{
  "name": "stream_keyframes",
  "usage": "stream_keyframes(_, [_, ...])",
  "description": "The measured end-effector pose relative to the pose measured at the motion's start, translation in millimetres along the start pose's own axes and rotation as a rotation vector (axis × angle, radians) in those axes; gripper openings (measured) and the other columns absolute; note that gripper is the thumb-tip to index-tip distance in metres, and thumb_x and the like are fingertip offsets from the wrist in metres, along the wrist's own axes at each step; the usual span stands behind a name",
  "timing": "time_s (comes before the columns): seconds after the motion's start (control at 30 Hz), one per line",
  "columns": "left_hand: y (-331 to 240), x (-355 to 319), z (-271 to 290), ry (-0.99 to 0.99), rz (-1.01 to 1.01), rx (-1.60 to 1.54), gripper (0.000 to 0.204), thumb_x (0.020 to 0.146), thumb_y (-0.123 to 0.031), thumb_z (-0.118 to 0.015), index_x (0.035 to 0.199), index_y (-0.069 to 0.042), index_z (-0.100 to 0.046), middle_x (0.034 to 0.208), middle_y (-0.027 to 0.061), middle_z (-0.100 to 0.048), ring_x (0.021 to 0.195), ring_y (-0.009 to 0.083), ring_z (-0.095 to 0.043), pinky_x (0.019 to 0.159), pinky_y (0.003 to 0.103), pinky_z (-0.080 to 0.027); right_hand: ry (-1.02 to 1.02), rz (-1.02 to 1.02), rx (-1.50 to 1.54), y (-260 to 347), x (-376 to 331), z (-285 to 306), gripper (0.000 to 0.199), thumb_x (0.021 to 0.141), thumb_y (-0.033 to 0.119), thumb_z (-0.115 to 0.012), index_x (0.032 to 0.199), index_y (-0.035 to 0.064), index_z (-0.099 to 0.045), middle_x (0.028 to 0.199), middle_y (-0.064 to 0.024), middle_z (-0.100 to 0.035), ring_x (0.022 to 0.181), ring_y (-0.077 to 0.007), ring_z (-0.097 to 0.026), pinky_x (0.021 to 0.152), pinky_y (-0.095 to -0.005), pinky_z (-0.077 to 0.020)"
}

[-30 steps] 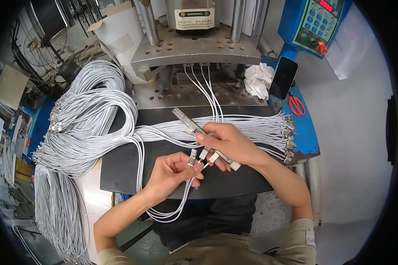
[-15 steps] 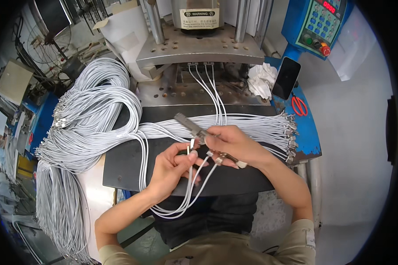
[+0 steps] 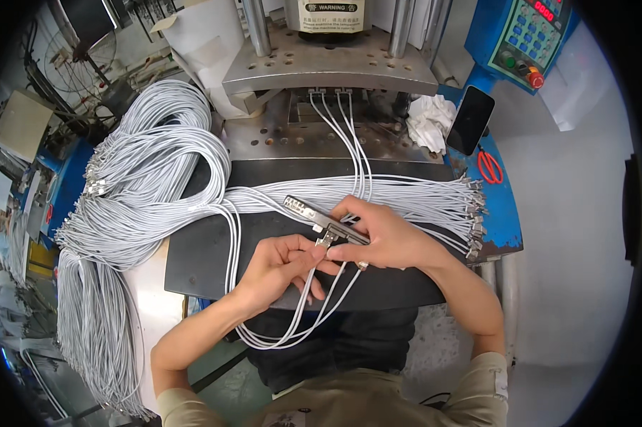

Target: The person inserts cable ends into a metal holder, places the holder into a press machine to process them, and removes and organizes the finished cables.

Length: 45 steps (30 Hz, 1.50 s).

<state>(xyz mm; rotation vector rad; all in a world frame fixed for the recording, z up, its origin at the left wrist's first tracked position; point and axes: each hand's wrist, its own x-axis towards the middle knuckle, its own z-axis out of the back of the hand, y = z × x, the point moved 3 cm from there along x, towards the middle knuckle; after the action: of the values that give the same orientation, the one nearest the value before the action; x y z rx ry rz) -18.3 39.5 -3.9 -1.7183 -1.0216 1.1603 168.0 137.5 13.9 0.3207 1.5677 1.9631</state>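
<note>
My right hand (image 3: 388, 235) is wrapped round a narrow metal bar-shaped fixture (image 3: 305, 211), which lies slantwise with its far end pointing up and left. Between the fingertips of my left hand (image 3: 282, 265) is a cable connector (image 3: 324, 243), silvery and small, touching the fixture's near side. White cables (image 3: 292, 334) loop down from between my hands past the mat's front edge and back up on the left. Another connector (image 3: 363, 265) shows below my right hand. My fingers hide part of the fixture.
A press (image 3: 328, 71) stands ahead, with several cables running into it. Bundled white cables (image 3: 171, 156) are heaped at left and stretch across the black mat (image 3: 200, 267). At right are a phone (image 3: 470, 119), crumpled tissue (image 3: 431, 121), red-handled scissors (image 3: 490, 167) and a blue control panel (image 3: 524, 43).
The fixture has turned in my right hand, so its long face shows more. My left hand has brought the connector up against it. The whole view has shifted slightly.
</note>
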Motion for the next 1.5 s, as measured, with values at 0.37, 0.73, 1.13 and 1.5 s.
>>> stream_keyframes(0.37, [9.2, 2.5, 8.3, 0.057, -0.047, -0.045, 0.026, 0.107, -0.019, -0.059, 0.102, 0.006, -0.066, 0.102, 0.023, -0.076, 0.068, 0.023, -0.074, 0.062, 0.03, -0.059, 0.02, -0.018, 0.022, 4.6, 2.5, -6.7, 0.048, 0.09, 0.027, -0.082, 0.123, 0.0063, -0.053, 0.071, -0.0037, -0.066, 0.05, -0.0067, -0.056, 0.043, -0.0228, -0.0357])
stream_keyframes(0.73, [-1.8, 5.4, -8.9, -0.049, -0.003, 0.022, 0.023, 0.104, -0.017, -0.065, 0.104, 0.006, -0.069, 0.1, 0.0202, -0.076, 0.083, 0.0242, -0.076, 0.072, 0.032, -0.062, 0.052, 0.085, -0.22, 14.2, -17.4, 20.0, 0.035, 0.093, 0.031, -0.078, 0.11, 0.0058, -0.062, 0.064, -0.0051, -0.064, 0.052, -0.0102, -0.057, 0.047, -0.0288, -0.0409])
stream_keyframes(1.13, [-90.1, 102.6, -6.9, -0.145, -0.102, -0.022, 0.043, 0.097, -0.009, -0.07, 0.13, 0.012, -0.053, 0.124, 0.0186, -0.064, 0.096, 0.0251, -0.075, 0.074, 0.029, -0.065, -0.414, -0.042, -1.362, 19.9, -13.5, 114.9, 0.026, 0.093, 0.024, -0.068, 0.105, 0.0018, -0.066, 0.08, -0.0185, -0.072, 0.076, -0.037, -0.072, 0.072, -0.0479, -0.0558])
stream_keyframes(1.5, [-54.5, 163.5, 10.2, 0.14, -0.024, -0.321, 0.029, 0.105, -0.016, -0.061, 0.123, 0.006, -0.061, 0.101, 0.0109, -0.074, 0.071, 0.01, -0.07, 0.053, 0.017, -0.054, -1.041, 0.586, -1.012, -22.5, 149.1, 225.7, 0.03, 0.095, 0.021, -0.063, 0.121, 0.0064, -0.064, 0.103, -0.015, -0.073, 0.099, -0.0383, -0.068, 0.086, -0.0485, -0.0533])
